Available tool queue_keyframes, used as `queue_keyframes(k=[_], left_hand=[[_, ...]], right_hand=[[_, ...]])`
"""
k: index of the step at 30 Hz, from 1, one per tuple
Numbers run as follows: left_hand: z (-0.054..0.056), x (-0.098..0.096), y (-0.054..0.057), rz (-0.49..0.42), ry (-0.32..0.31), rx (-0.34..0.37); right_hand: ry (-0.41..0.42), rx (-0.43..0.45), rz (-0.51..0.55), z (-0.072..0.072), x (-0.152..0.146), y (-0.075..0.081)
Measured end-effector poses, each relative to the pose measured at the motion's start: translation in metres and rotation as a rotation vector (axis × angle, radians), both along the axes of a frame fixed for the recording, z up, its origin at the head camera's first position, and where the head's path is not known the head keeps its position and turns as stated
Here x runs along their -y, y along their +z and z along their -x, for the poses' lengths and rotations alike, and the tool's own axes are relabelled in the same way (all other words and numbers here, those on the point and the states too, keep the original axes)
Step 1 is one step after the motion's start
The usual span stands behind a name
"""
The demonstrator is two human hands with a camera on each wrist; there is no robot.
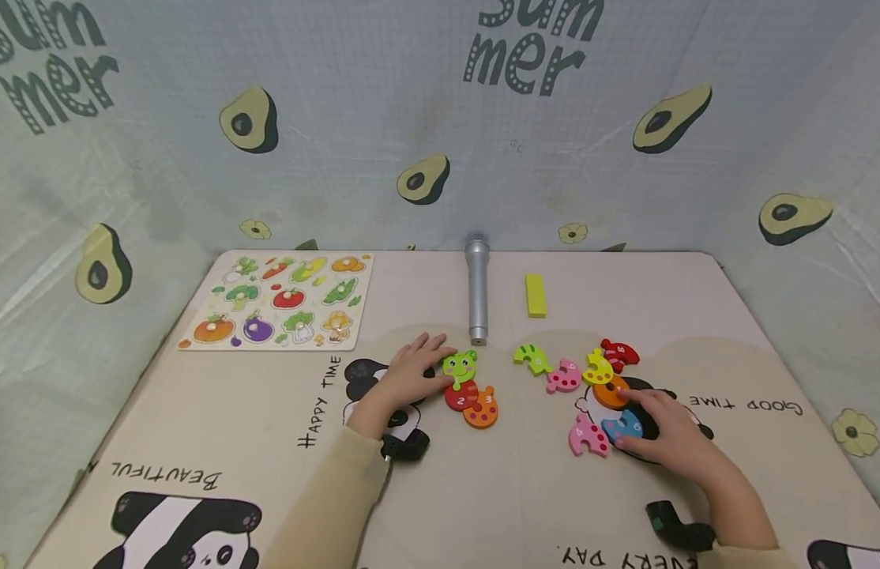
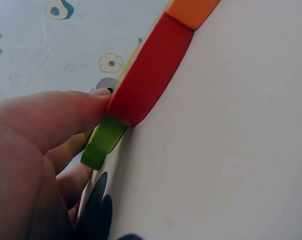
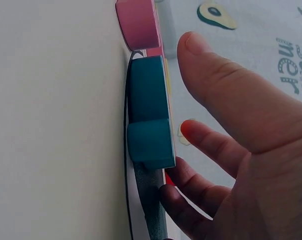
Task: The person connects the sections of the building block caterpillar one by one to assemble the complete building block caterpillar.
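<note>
My left hand (image 1: 410, 375) is at a green caterpillar-head puzzle piece (image 1: 459, 367), thumb on its near side where it meets the red piece (image 1: 461, 396) numbered 2, fingers around its far side. An orange piece (image 1: 482, 409) numbered 3 joins the red one. In the left wrist view the thumb tip touches the edge where the red piece (image 2: 151, 70) and green piece (image 2: 103, 142) meet. My right hand (image 1: 671, 431) spreads thumb and fingers over a blue piece (image 1: 622, 427) and beside an orange piece (image 1: 611, 392). In the right wrist view its thumb stands apart from the blue piece (image 3: 150, 110).
Near the right hand lie pink (image 1: 588, 436), yellow (image 1: 598, 368) and red (image 1: 620, 355) pieces, with a second pink (image 1: 564, 376) and a green (image 1: 532, 359) further left. Behind are a silver microphone (image 1: 477, 292), a yellow block (image 1: 535, 296) and a vegetable puzzle board (image 1: 276, 300).
</note>
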State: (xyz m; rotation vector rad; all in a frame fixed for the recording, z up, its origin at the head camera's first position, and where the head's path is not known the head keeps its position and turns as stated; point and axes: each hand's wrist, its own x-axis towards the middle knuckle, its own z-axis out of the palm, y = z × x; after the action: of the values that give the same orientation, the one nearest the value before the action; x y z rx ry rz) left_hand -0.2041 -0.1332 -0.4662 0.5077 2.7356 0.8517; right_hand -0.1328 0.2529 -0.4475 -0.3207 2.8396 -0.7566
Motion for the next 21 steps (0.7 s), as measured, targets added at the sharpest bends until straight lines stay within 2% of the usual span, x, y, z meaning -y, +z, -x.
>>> queue_keyframes(k=[10,15,18,21], left_hand=[[0.001,0.0,-0.001,0.006,-0.001,-0.017],[0.0,0.0,-0.001,0.003,-0.003,-0.024],[0.0,0.0,-0.001,0.005,-0.004,-0.016],[0.001,0.0,0.0,0.0,-0.005,-0.01]], right_hand=[[-0.006,-0.015,0.002,-0.004,0.008,0.002],[0.063,-0.058,0.029,-0.006,0.018,0.001],[0.106,-0.074,-0.013,-0.007,0.024,0.001],[0.113,-0.051,-0.048,-0.007,0.028,0.002]])
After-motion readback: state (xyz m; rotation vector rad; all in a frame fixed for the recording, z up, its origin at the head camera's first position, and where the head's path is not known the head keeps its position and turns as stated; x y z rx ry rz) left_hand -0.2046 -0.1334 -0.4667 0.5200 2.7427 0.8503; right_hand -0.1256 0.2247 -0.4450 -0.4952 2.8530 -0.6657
